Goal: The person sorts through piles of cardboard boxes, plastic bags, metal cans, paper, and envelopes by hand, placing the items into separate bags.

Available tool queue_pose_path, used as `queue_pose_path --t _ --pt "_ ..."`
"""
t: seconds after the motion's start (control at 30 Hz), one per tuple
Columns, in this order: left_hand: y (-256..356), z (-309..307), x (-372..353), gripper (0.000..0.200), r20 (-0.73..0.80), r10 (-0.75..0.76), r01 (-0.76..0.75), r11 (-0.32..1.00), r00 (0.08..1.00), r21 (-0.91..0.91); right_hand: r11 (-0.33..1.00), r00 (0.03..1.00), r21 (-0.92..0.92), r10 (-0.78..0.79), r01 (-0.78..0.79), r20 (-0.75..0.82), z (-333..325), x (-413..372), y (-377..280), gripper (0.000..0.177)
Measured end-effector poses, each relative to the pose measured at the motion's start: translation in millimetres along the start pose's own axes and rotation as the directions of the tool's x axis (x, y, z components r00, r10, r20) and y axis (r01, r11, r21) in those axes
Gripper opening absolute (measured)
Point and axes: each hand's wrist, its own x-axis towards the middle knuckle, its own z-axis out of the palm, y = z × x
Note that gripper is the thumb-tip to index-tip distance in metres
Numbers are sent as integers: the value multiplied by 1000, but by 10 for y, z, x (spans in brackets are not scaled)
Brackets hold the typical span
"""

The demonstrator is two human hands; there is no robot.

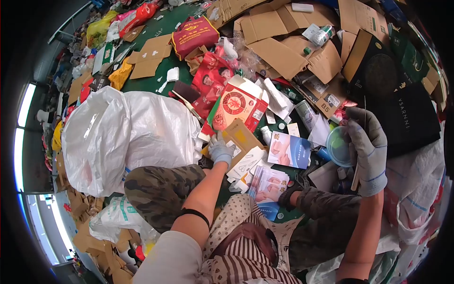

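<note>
My left hand [221,151], in a pale glove, lies at the edge of a brown cardboard piece [242,137] with a yellow patch, its fingers closed on it. In my raised right hand [370,154], also gloved, is a thin stick [354,182]; its dark, narrow end shows above the fingers. A round translucent plastic lid or tub [339,146] with green in it is right beside those fingers. A red and cream printed box [235,105] lies just beyond my left hand. Between my hands are a blue and white leaflet [289,150] and a stack of similar leaflets [270,184].
A large white plastic sack [137,137] bulges at my left knee. Flattened cardboard [279,52] piles up ahead, with a plastic bottle [323,35] on it. A black bag [411,118] lies beyond my right hand. A red bag [195,37] lies on the green floor [153,35].
</note>
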Motion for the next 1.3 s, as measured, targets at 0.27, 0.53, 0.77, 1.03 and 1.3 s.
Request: queue_pose_path --t 0.27,0.53,0.77,1.03,1.3 --pt "-286 561 481 73 604 177 -35 970 777 -239 999 994 -52 19 -14 107 204 82 22 25" --pt "-494 424 -340 43 346 48 212 709 937 -673 977 959 -133 -130 167 250 267 73 185 21" --pt "-379 -1493 -527 27 -47 -13 -38 402 999 -915 951 929 -130 -235 281 288 377 166 328 20" --pt "-3682 -4744 -2241 55 -179 -598 -290 -94 781 -953 943 884 -247 -89 223 458 470 -77 750 30" --pt "-3356 -4080 -2380 44 -386 -527 -416 67 757 -907 799 812 165 542 -578 217 -262 -473 547 20"
